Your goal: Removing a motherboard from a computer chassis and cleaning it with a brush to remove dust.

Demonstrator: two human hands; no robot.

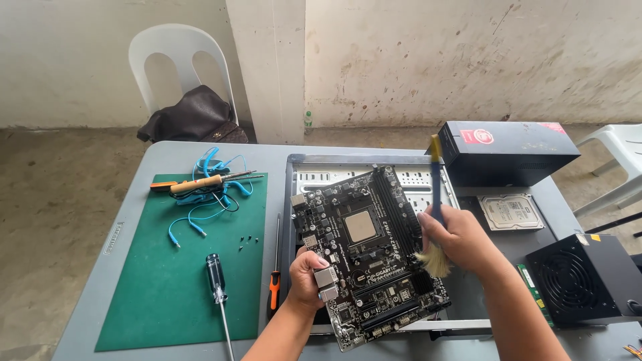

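Grey counter carries your work: your left hand grips the motherboard tilted up, so your right hand, closed on the brush, reaches its face.

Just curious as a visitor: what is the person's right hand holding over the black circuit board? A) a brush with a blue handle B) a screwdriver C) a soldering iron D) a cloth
A: the right hand grips a blue-handled brush, its pale bristles down on the circuit board, which the left hand holds.
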